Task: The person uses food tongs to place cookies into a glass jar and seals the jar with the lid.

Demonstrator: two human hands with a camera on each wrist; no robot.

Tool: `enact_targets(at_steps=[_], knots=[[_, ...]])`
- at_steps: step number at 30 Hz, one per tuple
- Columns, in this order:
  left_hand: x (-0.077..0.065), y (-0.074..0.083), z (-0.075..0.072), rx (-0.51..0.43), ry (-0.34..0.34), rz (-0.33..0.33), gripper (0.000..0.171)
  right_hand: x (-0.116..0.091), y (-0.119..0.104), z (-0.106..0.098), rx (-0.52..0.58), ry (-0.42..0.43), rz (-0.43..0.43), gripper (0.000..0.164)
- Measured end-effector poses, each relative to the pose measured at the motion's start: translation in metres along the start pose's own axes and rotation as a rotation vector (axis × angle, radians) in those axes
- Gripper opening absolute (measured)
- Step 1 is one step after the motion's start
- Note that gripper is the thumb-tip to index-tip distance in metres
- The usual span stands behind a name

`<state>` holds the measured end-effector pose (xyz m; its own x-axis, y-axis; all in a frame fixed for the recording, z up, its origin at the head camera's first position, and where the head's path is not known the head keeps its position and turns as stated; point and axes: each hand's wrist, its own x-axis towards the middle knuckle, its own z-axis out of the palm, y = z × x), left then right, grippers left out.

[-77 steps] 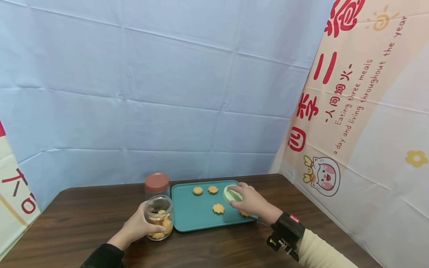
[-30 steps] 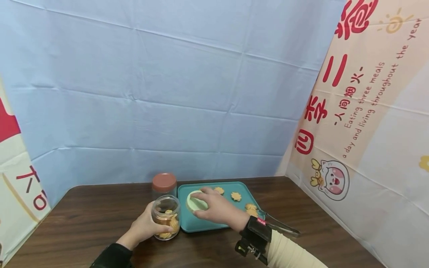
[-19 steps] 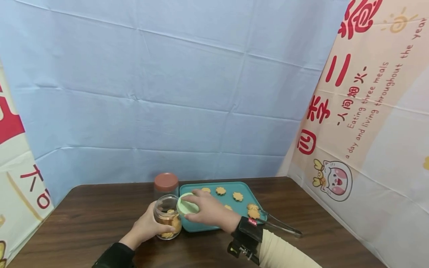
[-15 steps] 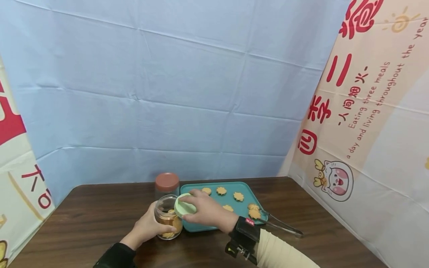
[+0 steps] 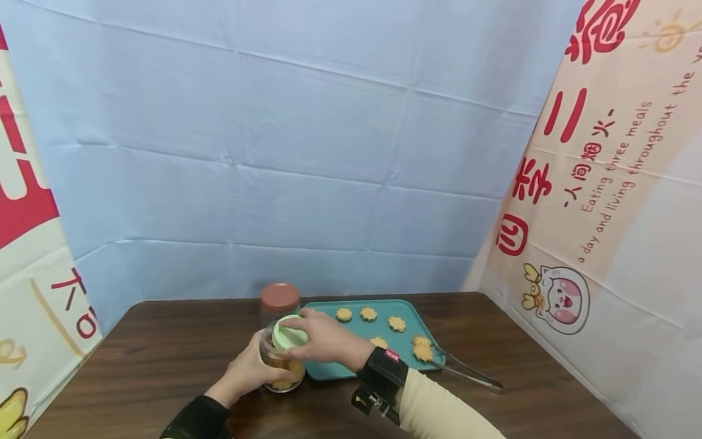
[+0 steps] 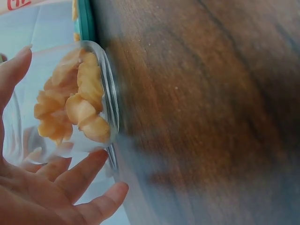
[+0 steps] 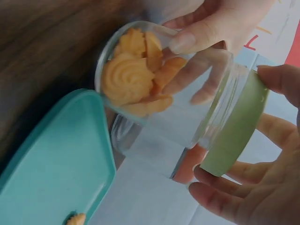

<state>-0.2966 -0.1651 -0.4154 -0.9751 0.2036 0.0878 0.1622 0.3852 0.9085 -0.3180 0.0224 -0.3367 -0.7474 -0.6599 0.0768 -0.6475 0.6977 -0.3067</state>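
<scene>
My left hand point(image 5: 245, 371) wraps round a clear jar point(image 5: 297, 371), which stands upright on the table and holds several cookies point(image 7: 126, 82). Its thumb lies across the near side of the jar. Above, my right hand point(image 5: 334, 342) grips a pale green lid point(image 5: 288, 333) by its rim, thumb on one side and fingers on the other. In the right wrist view the lid sits at the jar's mouth, slightly askew; whether it is seated cannot be told. The left wrist view shows the cookies through the glass.
A teal tray point(image 5: 400, 343) bearing several cookies lies right of the jar. Metal tongs point(image 5: 473, 374) rest over its right edge, tips by the cookies. A second jar with a brick-red lid point(image 5: 280, 297) stands behind. A light blue cloth point(image 5: 307, 152) hangs behind the table.
My right hand has carried the green lid leftward from over the tray to the jar's mouth. The left hand keeps its grip on the jar. The view has shifted slightly left.
</scene>
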Motion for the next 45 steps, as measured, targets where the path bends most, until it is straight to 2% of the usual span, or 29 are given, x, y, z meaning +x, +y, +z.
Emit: enact_targets(at_steps=[15, 28, 34, 45], knots=[[-0.002, -0.003, 0.005, -0.080, -0.051, 0.043, 0.100, 0.013, -0.009, 0.007, -0.081, 0.003, -0.015, 0.052], [-0.004, -0.008, 0.004, -0.008, -0.001, -0.013, 0.103, 0.019, -0.019, 0.017, -0.163, 0.023, 0.049, 0.066], [-0.003, -0.007, 0.004, 0.009, 0.025, -0.019, 0.104, 0.021, -0.020, 0.018, -0.212, 0.013, 0.037, 0.062], [0.000, -0.003, 0.001, 0.073, 0.066, -0.009, 0.105, 0.024, -0.018, 0.019, -0.177, 0.042, 0.013, 0.058]])
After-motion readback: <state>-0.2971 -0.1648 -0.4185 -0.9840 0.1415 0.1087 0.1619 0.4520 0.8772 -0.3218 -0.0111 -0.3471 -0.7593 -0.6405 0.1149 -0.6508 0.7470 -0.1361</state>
